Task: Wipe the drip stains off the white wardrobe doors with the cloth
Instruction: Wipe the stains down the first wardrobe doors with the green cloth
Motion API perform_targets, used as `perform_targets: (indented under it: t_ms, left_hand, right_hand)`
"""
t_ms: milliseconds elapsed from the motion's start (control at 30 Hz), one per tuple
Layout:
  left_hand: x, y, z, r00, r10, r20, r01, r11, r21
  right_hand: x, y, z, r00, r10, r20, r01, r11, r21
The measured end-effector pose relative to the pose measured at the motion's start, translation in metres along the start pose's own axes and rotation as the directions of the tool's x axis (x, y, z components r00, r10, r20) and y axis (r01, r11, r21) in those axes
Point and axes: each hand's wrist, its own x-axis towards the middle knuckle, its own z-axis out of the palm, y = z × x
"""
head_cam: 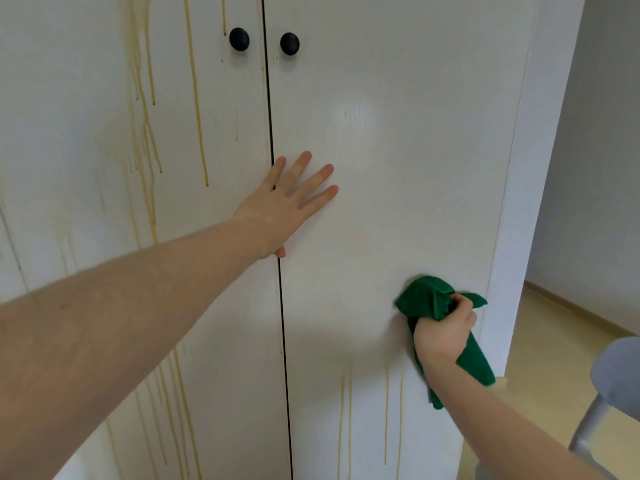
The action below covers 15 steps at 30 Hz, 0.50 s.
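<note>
1. Landmark: the centre seam [277,209] between the two wardrobe doors.
2. Right hand [443,332] is fisted round a bunched green cloth [424,297], pressing it on the right door [398,168], well right of the seam near the door's outer edge, low down.
3. Left hand [287,206] lies flat with fingers spread and straight, straddling the seam, holding nothing. Looks like it braces the doors.
4. Right door: upper part looks clean. Thin yellow drips [346,417] remain below the cloth, between seam and outer edge.
5. Left door [86,133]: heavy yellow runs [197,98] left of the seam, top to bottom, untouched.
6. Judgement on the step: sweep downward over those lower drips along the run direction, firm pressure, and refold the cloth to a clean face so it doesn't smear. Keep the bracing hand on.
7. Two black knobs [239,39] flank the seam up top.
8. Containers: the wardrobe is shut, so contents can't be told.
9. A grey chair [613,375] sits far right of the seam.
</note>
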Motion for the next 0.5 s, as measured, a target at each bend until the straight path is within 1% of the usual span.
perform_targets:
  t_ms: [133,233,333,433,500]
  left_hand:
    - [0.002,-0.001,0.002,1.000,-0.005,-0.010,0.005,1.000,0.005]
    - [0.002,0.002,0.000,1.000,-0.009,0.006,0.009,1.000,0.009]
    - [0.001,0.001,-0.002,1.000,-0.010,0.018,0.010,1.000,0.017]
    - [-0.001,0.002,-0.005,1.000,-0.014,0.026,0.013,1.000,0.027]
    - [-0.002,0.003,-0.007,0.999,-0.019,0.041,0.018,1.000,0.021]
  right_hand:
    - [-0.038,0.002,0.034,0.999,0.039,-0.002,-0.039,0.998,0.045]
    - [-0.069,-0.003,0.055,0.997,0.046,0.058,-0.050,0.997,0.062]
    - [-0.094,-0.012,0.068,0.984,0.005,0.180,-0.011,0.999,0.032]
    - [-0.093,-0.018,0.063,0.943,0.034,0.332,-0.043,0.999,0.020]
    - [-0.081,-0.018,0.050,0.905,0.036,0.424,-0.069,0.996,0.062]
